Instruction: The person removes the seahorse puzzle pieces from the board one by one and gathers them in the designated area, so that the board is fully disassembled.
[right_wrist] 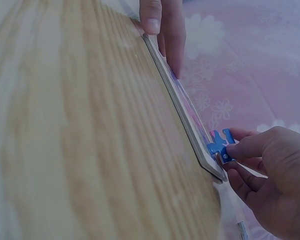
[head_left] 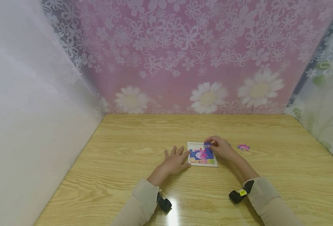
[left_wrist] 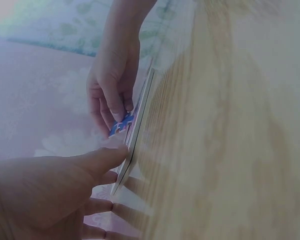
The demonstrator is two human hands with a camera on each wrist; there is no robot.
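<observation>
A small jigsaw puzzle in a white frame tray (head_left: 194, 146) lies on the table, with blue, pink and orange pieces set in its lower and right parts. Its upper left shows bare white. My right hand (head_left: 222, 149) pinches a blue puzzle piece (right_wrist: 220, 145) between thumb and fingers, tilted over the tray's upper right corner. With fingers spread, my left hand (head_left: 175, 161) rests at the tray's left side, thumb and index finger touching its edge. The held piece (left_wrist: 121, 125) also shows in the left wrist view.
A loose pink puzzle piece (head_left: 243, 147) lies on the wooden table (head_left: 127, 141) to the right of my right hand. A small bit of another piece shows beside that hand, mostly hidden. A flowered pink curtain (head_left: 169, 62) hangs behind the table, and a pale wall stands at left.
</observation>
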